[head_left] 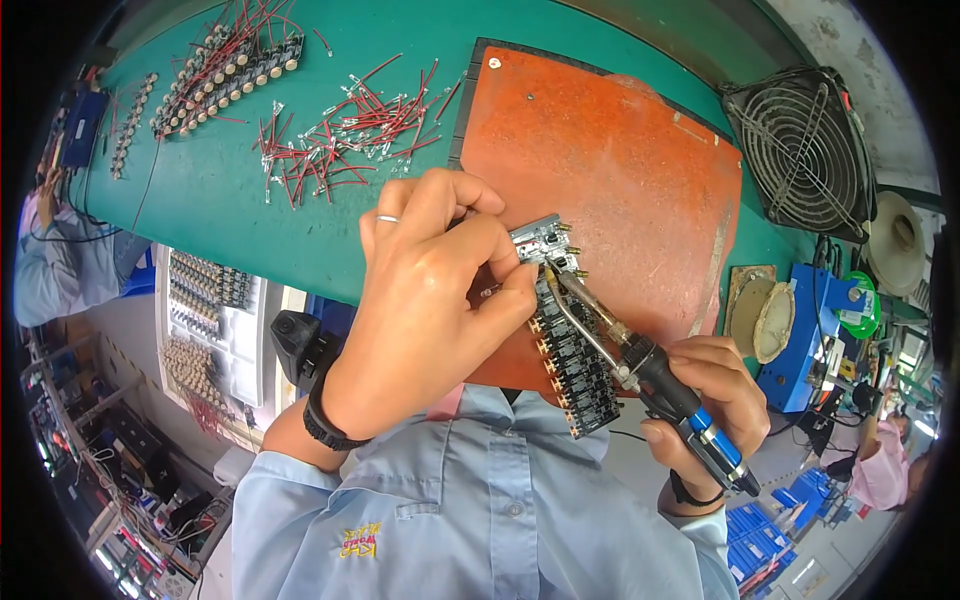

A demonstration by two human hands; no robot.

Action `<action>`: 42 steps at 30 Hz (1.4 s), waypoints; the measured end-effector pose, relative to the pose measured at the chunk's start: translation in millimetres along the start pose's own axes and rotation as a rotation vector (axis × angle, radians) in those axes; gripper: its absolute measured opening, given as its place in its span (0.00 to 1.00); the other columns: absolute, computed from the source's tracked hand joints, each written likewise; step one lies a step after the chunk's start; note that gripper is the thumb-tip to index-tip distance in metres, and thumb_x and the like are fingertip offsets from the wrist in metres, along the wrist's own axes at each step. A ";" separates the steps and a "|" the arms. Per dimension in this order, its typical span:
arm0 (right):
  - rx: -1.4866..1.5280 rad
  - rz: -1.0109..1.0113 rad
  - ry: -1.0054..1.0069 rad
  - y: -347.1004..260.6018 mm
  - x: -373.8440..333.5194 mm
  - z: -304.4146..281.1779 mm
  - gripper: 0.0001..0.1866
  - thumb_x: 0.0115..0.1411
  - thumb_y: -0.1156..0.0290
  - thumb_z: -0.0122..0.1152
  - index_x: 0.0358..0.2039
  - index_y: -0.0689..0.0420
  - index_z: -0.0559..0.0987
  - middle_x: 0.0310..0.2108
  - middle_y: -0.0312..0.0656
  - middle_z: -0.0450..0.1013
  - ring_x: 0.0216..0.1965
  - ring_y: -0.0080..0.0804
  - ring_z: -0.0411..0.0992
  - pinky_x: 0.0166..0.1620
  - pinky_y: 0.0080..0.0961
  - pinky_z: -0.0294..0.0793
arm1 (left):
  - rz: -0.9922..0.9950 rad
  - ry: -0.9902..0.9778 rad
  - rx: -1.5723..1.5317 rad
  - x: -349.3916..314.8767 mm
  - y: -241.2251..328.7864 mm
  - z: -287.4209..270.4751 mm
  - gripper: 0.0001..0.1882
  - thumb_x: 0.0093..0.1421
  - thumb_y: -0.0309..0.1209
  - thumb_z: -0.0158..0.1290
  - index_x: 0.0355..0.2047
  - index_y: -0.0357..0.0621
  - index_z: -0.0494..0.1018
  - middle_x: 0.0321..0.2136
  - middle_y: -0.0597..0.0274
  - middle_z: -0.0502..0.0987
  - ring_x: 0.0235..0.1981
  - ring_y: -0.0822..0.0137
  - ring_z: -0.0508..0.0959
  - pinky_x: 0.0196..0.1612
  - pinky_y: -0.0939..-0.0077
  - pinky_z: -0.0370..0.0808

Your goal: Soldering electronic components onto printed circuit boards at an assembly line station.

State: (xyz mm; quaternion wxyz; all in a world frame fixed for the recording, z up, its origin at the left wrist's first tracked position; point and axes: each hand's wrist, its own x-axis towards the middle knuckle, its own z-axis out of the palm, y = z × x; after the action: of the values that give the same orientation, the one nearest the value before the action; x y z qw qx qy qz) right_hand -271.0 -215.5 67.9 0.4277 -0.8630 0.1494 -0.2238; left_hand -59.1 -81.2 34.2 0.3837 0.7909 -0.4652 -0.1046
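Note:
My right hand (722,392) grips a soldering iron (662,378) with a black and blue handle and a thin metal tube beside its shaft. Its tip meets the upper part of a long strip of small circuit boards (578,365), dark along most of its length and silvery at the far end. Brass-coloured contacts line the strip's edges. My left hand (425,285) is at the strip's left side, thumb and forefinger pinched close to the iron's tip. Whatever lies between those fingers is hidden. Beneath the strip is an orange mat (600,130).
Loose red wires (350,140) and wired board strips (235,85) lie on the green table (400,30). A fan (800,150), a round pad in a holder (760,320) and a blue device (800,340) stand right. A white tray (238,340) of parts is left. People sit farther off.

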 end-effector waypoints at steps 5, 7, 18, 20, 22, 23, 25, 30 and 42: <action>-0.021 -0.005 -0.001 0.3 0.3 -0.5 0.24 0.39 0.68 0.77 0.36 0.65 0.78 0.33 0.53 0.76 0.36 0.45 0.76 0.39 0.34 0.74 | -0.002 -0.011 -0.007 1.3 0.7 -1.1 0.08 0.44 0.24 0.62 0.18 0.40 0.72 0.39 0.57 0.72 0.41 0.58 0.67 0.44 0.71 0.64; -0.017 -0.027 0.037 2.2 -1.5 -1.8 0.25 0.40 0.66 0.76 0.36 0.65 0.77 0.32 0.53 0.76 0.35 0.45 0.75 0.39 0.34 0.74 | 0.003 -0.012 0.002 1.2 0.3 -1.2 0.08 0.44 0.24 0.62 0.18 0.40 0.72 0.39 0.57 0.72 0.40 0.58 0.67 0.44 0.71 0.64; 0.119 0.078 0.343 8.8 -29.8 0.1 0.29 0.46 0.59 0.74 0.41 0.65 0.73 0.35 0.49 0.72 0.38 0.39 0.70 0.43 0.32 0.70 | 0.039 0.024 -0.037 -1.0 -0.7 -1.7 0.08 0.46 0.27 0.63 0.20 0.42 0.73 0.37 0.59 0.71 0.40 0.58 0.67 0.43 0.68 0.62; 0.135 0.083 0.354 9.9 -33.4 0.7 0.29 0.46 0.59 0.74 0.42 0.65 0.73 0.36 0.48 0.72 0.39 0.38 0.70 0.43 0.31 0.69 | 0.050 0.044 -0.050 -3.1 -6.4 -7.3 0.08 0.47 0.28 0.63 0.21 0.43 0.73 0.36 0.60 0.70 0.40 0.58 0.67 0.43 0.66 0.61; 0.132 0.085 0.396 11.8 -35.3 1.0 0.29 0.47 0.59 0.73 0.42 0.65 0.73 0.36 0.47 0.71 0.38 0.37 0.69 0.42 0.31 0.69 | 0.003 0.238 -0.110 -5.0 -20.0 -24.2 0.08 0.49 0.29 0.63 0.25 0.42 0.74 0.36 0.57 0.71 0.40 0.57 0.69 0.44 0.66 0.63; 0.144 0.082 0.416 13.4 -35.7 2.9 0.28 0.48 0.59 0.73 0.42 0.65 0.73 0.36 0.47 0.71 0.38 0.37 0.69 0.42 0.30 0.69 | 0.013 0.250 -0.085 -5.5 -29.2 -36.0 0.08 0.49 0.29 0.63 0.25 0.42 0.74 0.36 0.57 0.71 0.40 0.57 0.69 0.44 0.66 0.63; 0.167 0.086 0.411 14.0 -36.8 4.3 0.29 0.49 0.57 0.71 0.43 0.66 0.72 0.37 0.47 0.71 0.39 0.35 0.69 0.42 0.28 0.69 | -0.069 0.456 -0.008 -6.8 -48.7 -61.8 0.07 0.50 0.28 0.62 0.27 0.41 0.75 0.35 0.56 0.72 0.38 0.57 0.70 0.44 0.66 0.65; 0.158 0.127 0.360 17.2 -39.3 4.4 0.30 0.53 0.57 0.68 0.46 0.69 0.70 0.42 0.47 0.71 0.40 0.30 0.70 0.44 0.22 0.68 | -0.054 0.431 0.271 -18.6 -78.3 -78.8 0.05 0.50 0.26 0.61 0.28 0.42 0.76 0.35 0.58 0.71 0.40 0.57 0.70 0.45 0.66 0.64; 0.215 0.170 0.357 5.7 -40.1 12.0 0.27 0.50 0.63 0.70 0.44 0.67 0.72 0.40 0.46 0.70 0.39 0.29 0.69 0.45 0.24 0.68 | 0.025 0.266 0.464 -7.1 -76.6 -44.7 0.04 0.52 0.25 0.59 0.28 0.47 0.75 0.36 0.61 0.70 0.40 0.58 0.68 0.43 0.64 0.58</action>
State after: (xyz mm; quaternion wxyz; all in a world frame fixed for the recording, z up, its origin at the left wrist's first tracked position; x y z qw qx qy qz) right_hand -299.5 -192.8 46.6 0.5013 -0.7435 0.2704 -0.3506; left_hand 10.6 -31.8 9.4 0.2513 0.8585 -0.4321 0.1144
